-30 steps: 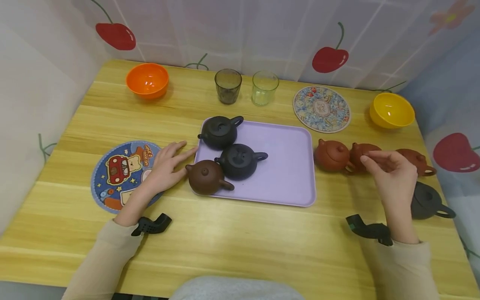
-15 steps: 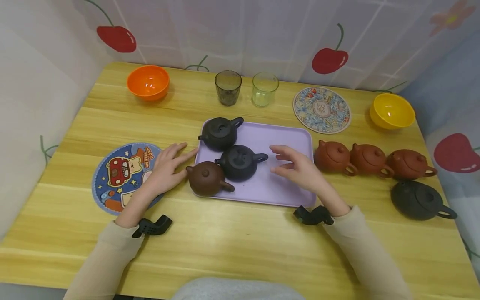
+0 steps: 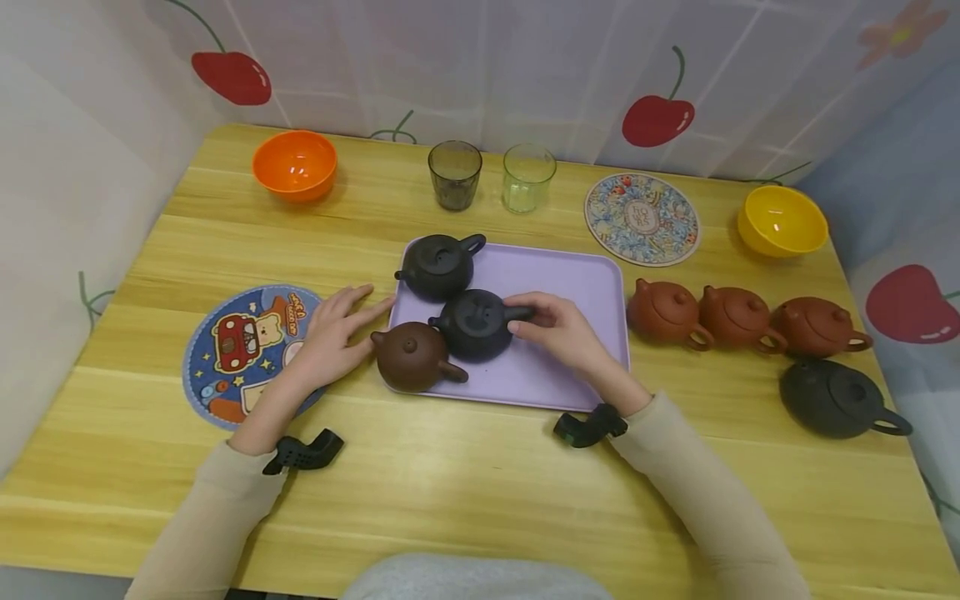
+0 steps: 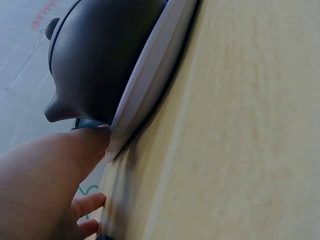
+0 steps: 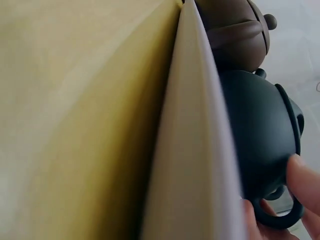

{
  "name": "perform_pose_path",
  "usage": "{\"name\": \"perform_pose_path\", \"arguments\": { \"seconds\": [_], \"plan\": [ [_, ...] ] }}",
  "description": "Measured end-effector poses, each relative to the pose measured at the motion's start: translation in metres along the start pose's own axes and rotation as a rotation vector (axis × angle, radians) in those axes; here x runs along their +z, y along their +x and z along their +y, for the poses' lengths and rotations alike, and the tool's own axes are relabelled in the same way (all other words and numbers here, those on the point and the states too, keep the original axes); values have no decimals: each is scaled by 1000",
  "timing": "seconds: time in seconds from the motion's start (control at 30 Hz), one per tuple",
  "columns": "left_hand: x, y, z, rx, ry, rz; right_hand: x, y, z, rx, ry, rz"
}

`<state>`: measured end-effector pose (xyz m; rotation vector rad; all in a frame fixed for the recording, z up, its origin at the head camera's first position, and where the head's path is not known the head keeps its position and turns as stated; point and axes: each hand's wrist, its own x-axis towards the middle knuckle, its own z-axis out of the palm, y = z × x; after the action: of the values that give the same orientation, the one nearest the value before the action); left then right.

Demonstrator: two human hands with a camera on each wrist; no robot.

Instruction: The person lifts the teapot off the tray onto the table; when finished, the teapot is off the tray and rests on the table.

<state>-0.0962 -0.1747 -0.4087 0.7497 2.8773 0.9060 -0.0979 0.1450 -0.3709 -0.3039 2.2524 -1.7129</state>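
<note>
**A:** Where is my right hand (image 3: 558, 329) at?

**B:** Over the flat lilac plastic tray (image 3: 577, 350) in the middle of the wooden worktop (image 3: 480, 483). Its grip is closed on the loop handle of the dark grey clay teapot (image 3: 474, 323), thumb and fingers pinching it from the right. The wrist view shows a fingertip (image 5: 304, 175) against the pot's body beside the handle.

**A:** And that pot itself?

**B:** It stands upright on the tray, between the black clay teapot (image 3: 438, 265) behind it and the brown round clay teapot (image 3: 411, 357) in front, touching the brown one or nearly so.

**A:** My left hand (image 3: 333, 333)?

**B:** It lies flat on the worktop, fingers straight and holding nothing, fingertips against the tray's left edge just beside the brown pot's spout. Its heel rests on the round blue cartoon-car mat (image 3: 240, 346).

**A:** What lies to the right?

**B:** Three reddish-brown clay teapots (image 3: 738, 321) in a row off the tray, and a dark grey teapot (image 3: 836, 398) nearer the front edge.
</note>
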Motion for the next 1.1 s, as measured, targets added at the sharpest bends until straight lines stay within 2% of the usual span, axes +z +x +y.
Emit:
{"name": "perform_pose_path", "arguments": {
  "seconds": [0.1, 0.33, 0.53, 0.6, 0.73, 0.9, 1.0, 1.1],
  "plan": [
    [0, 0, 0, -5, -8, -1, 4, -1, -7, 16, 29, 55],
    [1, 0, 1, 7, -3, 1, 7, -2, -4, 37, 50, 125],
    [2, 0, 1, 9, 1, 1, 1, -9, -3, 55, 47, 175],
    [2, 0, 1, 8, 2, 0, -4, -14, 0, 53, 92, 190],
    [2, 0, 1, 10, -1, 0, -21, -31, 7, 18, 190, 258],
    [1, 0, 3, 4, -4, -7, -53, -64, 22, -63, 252, 353],
    [0, -1, 3, -3, -7, -9, -79, -84, 52, -144, 320, 378],
    [-1, -1, 3, -8, -14, -4, -101, -106, 82, -178, 404, 447]
  ]
}}
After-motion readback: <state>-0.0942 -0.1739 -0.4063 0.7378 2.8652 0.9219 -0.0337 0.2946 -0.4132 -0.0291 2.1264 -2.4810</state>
